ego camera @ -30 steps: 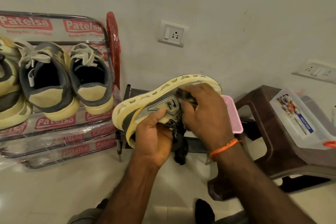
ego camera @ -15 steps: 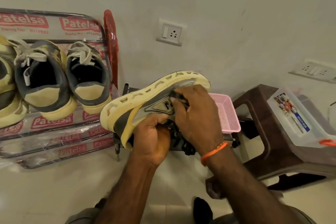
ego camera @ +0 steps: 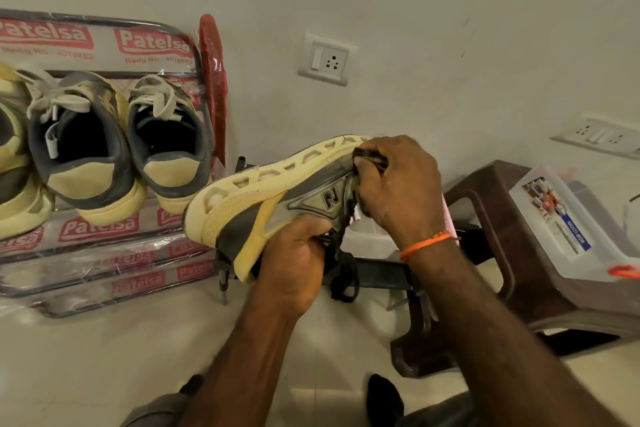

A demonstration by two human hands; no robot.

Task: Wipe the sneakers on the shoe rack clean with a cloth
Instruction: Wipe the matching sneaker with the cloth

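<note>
Since a moment ago, the cloth (ego camera: 370, 153) under my right hand (ego camera: 398, 191) has slid toward the toe of the sneaker (ego camera: 277, 198), which my left hand (ego camera: 294, 260) grips sole-up beside the shoe rack (ego camera: 104, 253).

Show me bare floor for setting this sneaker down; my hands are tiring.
Bare floor lies between the shoe rack and your left forearm. Crowded: the rack's top shelf with sneakers, and the brown stool with its plastic box.
</note>
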